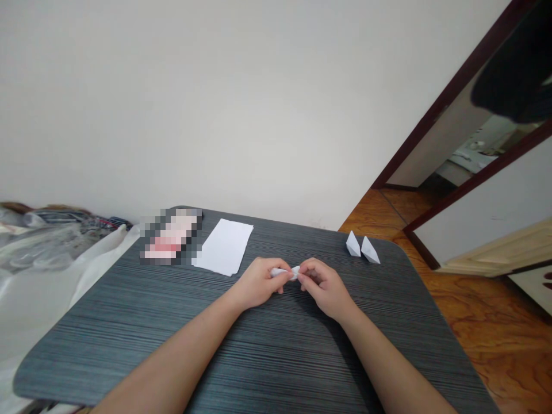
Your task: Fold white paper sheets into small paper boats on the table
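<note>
Above the middle of the dark table, a small piece of folded white paper point(295, 272) is pinched between my two hands. My left hand point(262, 282) closes thumb and fingers on its left part. On its right end, my right hand point(323, 287) grips with the fingertips. The fingers cover much of the paper, so its full shape is hidden. Two folded white paper boats, the left boat point(353, 244) and the right boat point(370, 250), stand side by side at the table's far right.
A stack of white paper sheets point(224, 247) lies left of my hands, beside a pixelated pink item point(170, 236). The dark wood-grain table point(267, 356) meets a white wall point(241, 115). Plastic-covered belongings point(52, 259) crowd the left side; a doorway and wooden floor point(474, 313) are right.
</note>
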`<state>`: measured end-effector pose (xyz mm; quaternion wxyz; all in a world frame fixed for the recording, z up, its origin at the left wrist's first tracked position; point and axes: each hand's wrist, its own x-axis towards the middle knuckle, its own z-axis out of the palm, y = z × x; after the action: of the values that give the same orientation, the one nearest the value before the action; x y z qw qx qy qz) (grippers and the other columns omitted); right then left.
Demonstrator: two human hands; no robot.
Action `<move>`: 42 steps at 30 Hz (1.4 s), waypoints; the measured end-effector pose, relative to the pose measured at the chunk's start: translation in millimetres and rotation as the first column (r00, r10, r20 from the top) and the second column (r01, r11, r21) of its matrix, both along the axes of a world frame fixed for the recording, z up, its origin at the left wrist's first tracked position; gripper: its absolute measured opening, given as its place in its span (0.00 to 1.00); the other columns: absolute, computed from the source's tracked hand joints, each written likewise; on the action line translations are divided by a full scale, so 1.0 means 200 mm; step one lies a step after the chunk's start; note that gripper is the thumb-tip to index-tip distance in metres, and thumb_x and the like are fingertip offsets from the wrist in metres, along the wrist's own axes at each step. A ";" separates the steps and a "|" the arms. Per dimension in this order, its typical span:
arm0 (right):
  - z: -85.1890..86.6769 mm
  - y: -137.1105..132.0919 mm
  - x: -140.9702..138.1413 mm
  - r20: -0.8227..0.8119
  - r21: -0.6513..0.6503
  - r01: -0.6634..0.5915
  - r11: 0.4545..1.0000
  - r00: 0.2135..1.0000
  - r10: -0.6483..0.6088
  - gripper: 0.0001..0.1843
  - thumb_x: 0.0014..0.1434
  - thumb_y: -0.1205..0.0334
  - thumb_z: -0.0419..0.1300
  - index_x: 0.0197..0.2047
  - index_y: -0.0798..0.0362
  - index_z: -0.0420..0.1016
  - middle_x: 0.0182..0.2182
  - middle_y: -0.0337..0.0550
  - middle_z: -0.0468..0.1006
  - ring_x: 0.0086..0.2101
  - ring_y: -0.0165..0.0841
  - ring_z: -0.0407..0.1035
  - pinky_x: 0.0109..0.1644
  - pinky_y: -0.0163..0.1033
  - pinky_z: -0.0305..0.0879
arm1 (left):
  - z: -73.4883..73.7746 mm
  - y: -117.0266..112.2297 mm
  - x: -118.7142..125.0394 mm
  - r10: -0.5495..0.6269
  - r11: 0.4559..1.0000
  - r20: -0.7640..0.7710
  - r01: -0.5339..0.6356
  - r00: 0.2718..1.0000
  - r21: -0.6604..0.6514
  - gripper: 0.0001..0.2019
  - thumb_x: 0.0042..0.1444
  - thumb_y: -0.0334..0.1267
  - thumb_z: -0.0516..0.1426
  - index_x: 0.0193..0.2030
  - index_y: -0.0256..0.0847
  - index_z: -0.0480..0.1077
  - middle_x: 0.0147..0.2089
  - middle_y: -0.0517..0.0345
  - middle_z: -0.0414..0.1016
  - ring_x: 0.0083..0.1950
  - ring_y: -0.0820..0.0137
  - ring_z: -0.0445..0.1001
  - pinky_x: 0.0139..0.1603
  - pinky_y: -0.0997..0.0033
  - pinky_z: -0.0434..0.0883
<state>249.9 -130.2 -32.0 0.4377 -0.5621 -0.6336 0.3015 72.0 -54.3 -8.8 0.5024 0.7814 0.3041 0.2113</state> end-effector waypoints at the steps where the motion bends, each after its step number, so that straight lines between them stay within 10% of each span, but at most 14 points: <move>1: -0.01 0.00 0.00 -0.012 -0.018 -0.001 1.000 1.000 0.001 0.04 0.60 0.62 0.54 0.37 0.52 0.67 0.29 0.40 0.69 0.26 0.29 0.65 0.31 0.35 0.63 | 0.00 0.00 0.00 -0.003 1.000 -0.001 0.003 1.000 0.000 0.13 0.57 0.43 0.51 0.33 0.37 0.72 0.21 0.60 0.71 0.23 0.75 0.68 0.26 0.78 0.62; 16: -0.02 0.00 -0.01 -0.051 -0.032 0.035 0.999 0.998 -0.036 0.04 0.59 0.65 0.54 0.32 0.52 0.62 0.26 0.36 0.65 0.27 0.29 0.63 0.32 0.34 0.60 | -0.06 0.01 0.00 0.024 0.992 0.057 -0.017 0.998 -0.127 0.11 0.55 0.37 0.53 0.45 0.40 0.64 0.21 0.63 0.71 0.24 0.72 0.72 0.26 0.77 0.66; 22: -0.04 0.02 0.00 -0.240 -0.064 0.003 0.998 0.971 -0.018 0.11 0.58 0.64 0.56 0.45 0.51 0.62 0.28 0.36 0.67 0.27 0.29 0.65 0.30 0.34 0.61 | -0.04 0.01 0.00 0.022 0.987 0.086 -0.008 0.996 -0.159 0.12 0.55 0.40 0.53 0.45 0.40 0.65 0.22 0.62 0.72 0.26 0.72 0.73 0.29 0.75 0.68; 29: 0.02 0.02 0.02 0.067 -0.030 -0.007 1.000 0.998 0.009 0.11 0.59 0.63 0.55 0.25 0.54 0.69 0.25 0.38 0.67 0.28 0.29 0.63 0.32 0.35 0.58 | -0.05 0.01 0.00 0.026 0.978 0.103 -0.004 0.994 -0.209 0.11 0.55 0.41 0.53 0.43 0.39 0.66 0.22 0.61 0.72 0.25 0.72 0.73 0.28 0.74 0.68; 42: 0.06 0.01 0.00 0.117 0.001 -0.065 0.998 0.991 0.065 0.12 0.61 0.65 0.53 0.26 0.54 0.71 0.25 0.39 0.69 0.28 0.29 0.64 0.33 0.34 0.59 | -0.01 0.01 0.00 -0.069 0.969 0.086 0.087 0.994 -0.230 0.12 0.56 0.41 0.52 0.34 0.35 0.71 0.33 0.53 0.76 0.26 0.74 0.71 0.27 0.77 0.66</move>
<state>249.9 -128.3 -19.6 0.3912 -0.5568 -0.6769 0.2806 72.6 -53.2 -11.5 0.6100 0.7195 0.2760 0.1844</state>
